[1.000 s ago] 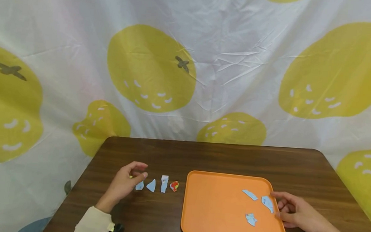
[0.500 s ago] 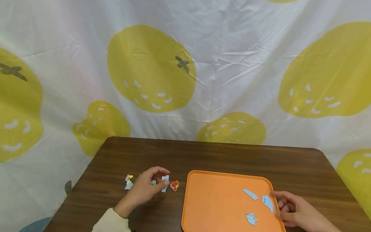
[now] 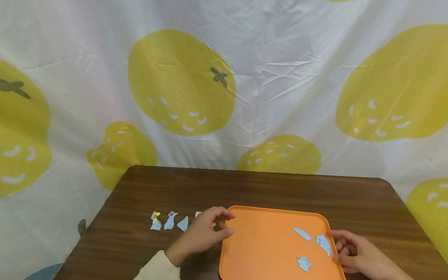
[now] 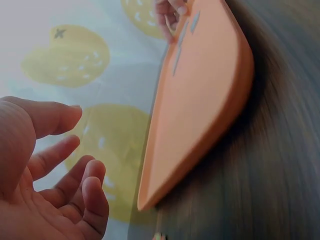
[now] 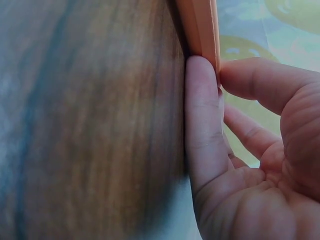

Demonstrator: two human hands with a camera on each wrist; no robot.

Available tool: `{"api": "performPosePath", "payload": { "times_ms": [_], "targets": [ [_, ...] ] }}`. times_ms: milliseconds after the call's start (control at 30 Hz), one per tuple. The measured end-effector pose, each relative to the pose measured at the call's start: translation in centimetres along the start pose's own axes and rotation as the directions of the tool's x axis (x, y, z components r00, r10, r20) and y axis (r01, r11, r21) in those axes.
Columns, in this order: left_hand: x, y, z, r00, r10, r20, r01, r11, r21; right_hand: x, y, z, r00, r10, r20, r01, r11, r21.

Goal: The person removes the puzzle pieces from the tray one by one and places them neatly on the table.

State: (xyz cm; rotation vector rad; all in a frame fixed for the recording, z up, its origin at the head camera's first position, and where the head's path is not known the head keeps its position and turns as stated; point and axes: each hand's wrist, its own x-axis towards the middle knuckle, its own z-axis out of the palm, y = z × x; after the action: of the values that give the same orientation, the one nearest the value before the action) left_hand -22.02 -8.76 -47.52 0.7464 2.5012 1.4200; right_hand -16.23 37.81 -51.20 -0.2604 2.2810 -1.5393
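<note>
My left hand, fingers loosely bent, hovers at the left edge of the orange tray with nothing in its grasp. In the left wrist view, its fingers are apart from the tray. My right hand holds the tray's right rim, thumb and index finger at the edge. The right wrist view shows fingertips against the rim. Three irregular light-blue flat pieces lie in the tray: a sliver, a wider piece by the right rim, and a jagged piece nearer the front.
A row of flat pieces lies left of the tray: a multicoloured piece, a blue piece with red and a blue triangle. My left hand partly covers the others. A lemon-patterned curtain hangs behind the brown wooden table.
My left hand has moved right along the row of pieces, from its left end to the tray's left edge. The right hand has stayed at the tray's right rim. The pieces have kept their places.
</note>
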Motion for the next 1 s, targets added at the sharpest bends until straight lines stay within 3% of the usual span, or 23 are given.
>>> {"api": "performPosePath", "payload": {
  "times_ms": [267,767,1000],
  "targets": [
    [1.3,1.2,2.9,0.998,0.033,0.058,-0.033,0.999,-0.014,0.2,-0.1,-0.1,1.000,0.006,0.003,-0.006,1.000,0.005],
    [3.5,3.3,8.1,0.977,0.033,0.208,-0.006,0.992,-0.130,-0.3,0.6,-0.2,0.999,-0.052,-0.005,0.052,0.999,-0.002],
    [3.9,4.1,10.2,0.972,0.031,0.234,-0.004,0.993,-0.115,0.0,0.3,-0.1,0.999,-0.038,0.024,0.037,0.999,0.030]
  ]
}}
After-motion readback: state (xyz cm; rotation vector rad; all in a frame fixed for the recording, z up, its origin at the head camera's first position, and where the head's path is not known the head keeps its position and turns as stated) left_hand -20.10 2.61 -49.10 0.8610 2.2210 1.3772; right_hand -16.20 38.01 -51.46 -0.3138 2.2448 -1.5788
